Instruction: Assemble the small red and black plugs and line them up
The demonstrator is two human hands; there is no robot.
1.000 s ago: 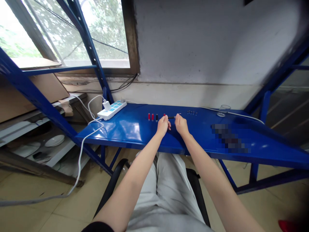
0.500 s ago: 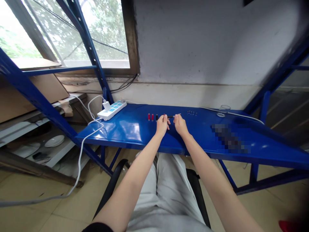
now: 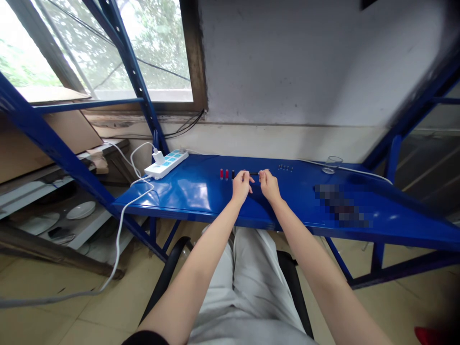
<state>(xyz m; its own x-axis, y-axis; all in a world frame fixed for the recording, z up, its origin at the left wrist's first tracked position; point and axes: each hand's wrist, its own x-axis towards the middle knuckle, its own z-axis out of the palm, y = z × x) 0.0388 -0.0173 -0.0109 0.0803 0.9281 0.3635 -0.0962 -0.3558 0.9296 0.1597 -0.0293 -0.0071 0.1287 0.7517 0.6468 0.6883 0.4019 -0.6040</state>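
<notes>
A thin dark pen-like stick [image 3: 254, 173] spans the gap between my two hands, held level a little above the blue table [image 3: 194, 191]. My left hand [image 3: 241, 188] pinches its left end. On its other end, the fingers of my right hand [image 3: 270, 186] are closed, and a thin tip pokes out beyond them. Just left of my left hand, two short red cylinders [image 3: 224, 174] stand beside a black one [image 3: 233, 174], partly hidden by that hand. Several tiny metal-looking pieces [image 3: 286, 167] lie in a row beyond my right hand.
A clear glass [image 3: 332, 165] stands at the table's back right, near a white cable [image 3: 366, 175]. In front of it lies a dark pixelated object [image 3: 341, 207]. At the back left sits a white power strip [image 3: 167, 164] with a plug in it. Blue frame posts [image 3: 143, 96] flank the table.
Both hands keep nearly the same place and grip on the stick. Only slight finger movement shows.
</notes>
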